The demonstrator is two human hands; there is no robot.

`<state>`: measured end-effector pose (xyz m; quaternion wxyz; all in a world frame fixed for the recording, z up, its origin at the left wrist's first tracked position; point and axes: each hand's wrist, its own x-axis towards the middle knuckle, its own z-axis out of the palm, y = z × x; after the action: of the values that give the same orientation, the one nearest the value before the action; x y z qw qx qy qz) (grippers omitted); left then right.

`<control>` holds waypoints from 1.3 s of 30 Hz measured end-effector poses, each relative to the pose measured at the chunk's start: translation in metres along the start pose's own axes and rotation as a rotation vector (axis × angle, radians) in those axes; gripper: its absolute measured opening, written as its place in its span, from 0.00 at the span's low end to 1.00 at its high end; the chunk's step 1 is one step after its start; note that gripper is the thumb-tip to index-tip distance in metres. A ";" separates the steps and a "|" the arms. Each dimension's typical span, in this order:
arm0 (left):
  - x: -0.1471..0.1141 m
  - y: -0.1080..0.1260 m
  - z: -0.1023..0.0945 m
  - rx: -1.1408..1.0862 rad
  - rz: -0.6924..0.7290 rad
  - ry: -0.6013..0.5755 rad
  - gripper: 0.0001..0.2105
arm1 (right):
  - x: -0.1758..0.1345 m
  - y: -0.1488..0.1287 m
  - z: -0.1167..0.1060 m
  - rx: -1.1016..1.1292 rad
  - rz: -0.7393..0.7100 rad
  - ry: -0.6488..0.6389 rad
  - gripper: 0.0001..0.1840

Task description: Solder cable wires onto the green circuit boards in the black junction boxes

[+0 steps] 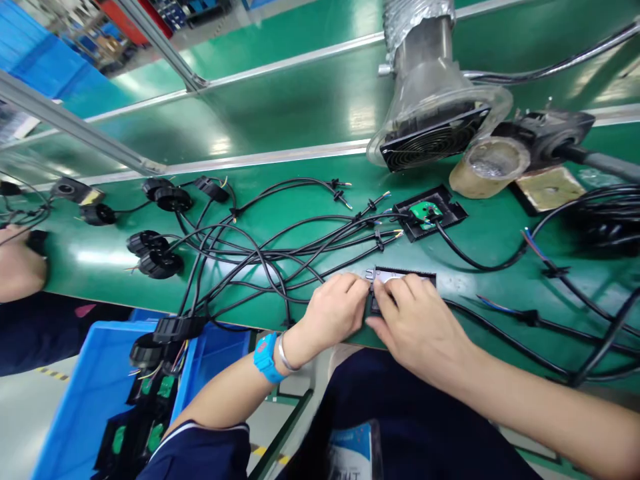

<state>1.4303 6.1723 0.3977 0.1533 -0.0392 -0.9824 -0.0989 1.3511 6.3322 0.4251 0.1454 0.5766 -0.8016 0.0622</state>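
A black rectangular plastic housing (430, 279) with a light grey plate inside lies at the bench's front edge. My right hand (425, 327) is closed over it, covering most of its face. At the housing's left end, my left hand (337, 310) is closed with fingers pressed together; what lies between those fingertips is hidden. A small pronged metal piece (369, 274) shows between my hands. Beyond them sits another black housing (454, 212) holding a green circuit board (426, 213) with black cable attached.
Black cables (270, 257) with bare coloured wire ends spread leftward to round black connectors (160, 263). A blue bin (95, 373) holds boards below. An extraction hood (440, 127), a tan pot (490, 167) and a sponge (550, 188) stand behind. Another person's arm (20, 267) is far left.
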 end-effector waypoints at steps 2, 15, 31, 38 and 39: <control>0.001 -0.004 0.002 -0.004 0.034 0.006 0.10 | 0.001 -0.008 0.003 -0.002 -0.007 0.001 0.28; 0.003 -0.010 0.002 0.070 0.098 0.003 0.11 | -0.018 0.033 -0.008 0.374 0.024 0.041 0.19; 0.001 -0.019 0.004 -0.004 0.196 0.045 0.13 | -0.049 0.053 -0.014 0.217 0.063 0.134 0.12; 0.003 -0.019 0.000 -0.024 0.211 0.047 0.14 | -0.017 0.008 -0.014 0.124 0.079 0.029 0.18; 0.003 -0.019 0.000 -0.029 0.217 0.040 0.14 | -0.014 0.001 -0.012 0.103 0.085 0.004 0.21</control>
<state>1.4257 6.1537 0.3954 0.1820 -0.1457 -0.9676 -0.0969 1.3561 6.3480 0.4325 0.1145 0.5487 -0.8207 0.1108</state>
